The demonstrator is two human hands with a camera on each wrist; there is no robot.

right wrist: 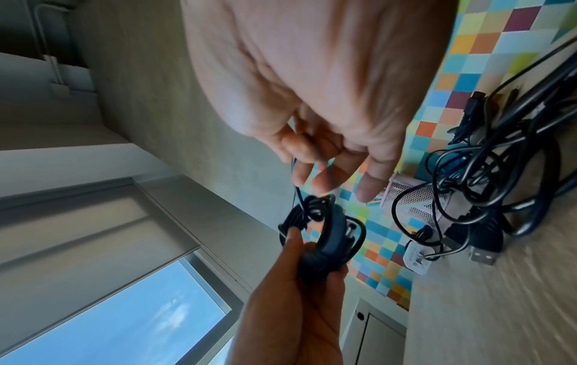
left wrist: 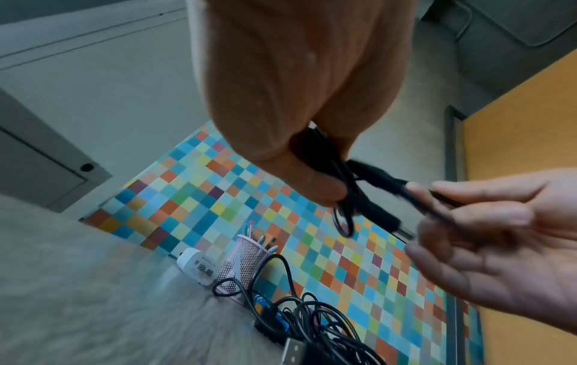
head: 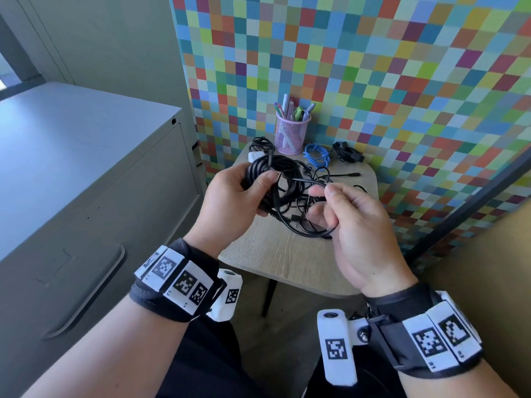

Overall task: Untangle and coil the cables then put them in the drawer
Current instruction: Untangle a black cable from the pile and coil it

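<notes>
Black cable [head: 260,179] is gathered into a thick coil and gripped by the left hand [head: 230,205], whose fingers are curled round the bundle with the thumb pressed on top — a hold that seems meant to keep the finished loops from springing apart. A thin free strand [head: 304,180] is led from that coil across to the right hand [head: 356,234], where it is pinched between thumb and fingertips [head: 330,192]; the other fingers are loosely bent. Held taut like this, the strand can probably be wound on as the next loop. Below the fingers, more tangled cables [head: 310,222] are left on the wooden table [head: 275,254]. Beyond the fingertips a blue cable [head: 317,155] lies beside a pink pen cup [head: 290,133]. A drawer cannot be identified with certainty — a grey cabinet [head: 86,173] stands to the left.
</notes>
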